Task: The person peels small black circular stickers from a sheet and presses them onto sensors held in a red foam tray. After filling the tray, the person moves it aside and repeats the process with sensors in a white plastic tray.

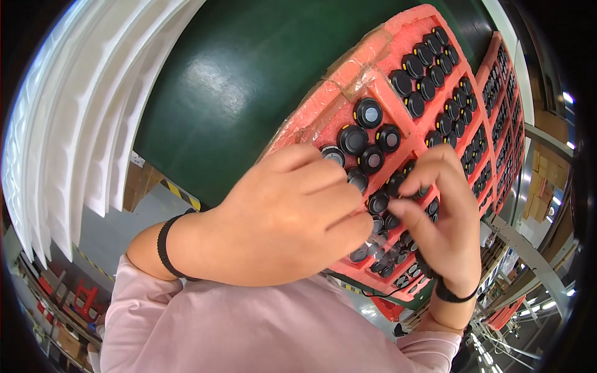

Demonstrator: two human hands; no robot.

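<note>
A pink foam tray (348, 81) lies on a dark green table (249, 81), its compartments filled with several small round black parts (429, 74). My left hand (292, 217) rests curled over the tray's near compartment, fingers bent down among the loose black round parts (364, 140). My right hand (441, 217) is beside it, thumb and fingertips pinching one small black round part (379, 202) over the same compartment. What lies under my left palm is hidden.
A second pink tray (507, 99) with more black parts sits to the right. A stack of white foam sheets (74, 124) stands at the left. Floor with yellow-black tape (180, 193) and metal frame parts (528, 255) show below the table edge.
</note>
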